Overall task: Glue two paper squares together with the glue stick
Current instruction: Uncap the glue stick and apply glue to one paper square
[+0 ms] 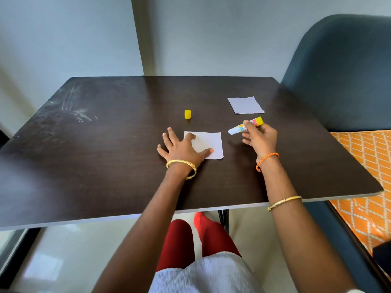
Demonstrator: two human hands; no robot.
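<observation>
— What were the hands doing when you looked in?

— From my remote seat, I saw the left hand spread flat with straight fingers, pressing the near paper square down on the dark table; thumb and forefinger lay on the sheet, the other fingers on the wood beside it. The right hand pinched the glue stick, holding it just above the table to the right of that square, white tip pointing left toward the paper, yellow end away from it.

— And the rest of the pieces?

— I noted the yellow cap standing upright beyond the left hand, apart from the stick. The second paper square lay flat farther back on the right, well apart from the first. A blue chair stood past the table's right edge, with an orange patterned cloth below it.
</observation>
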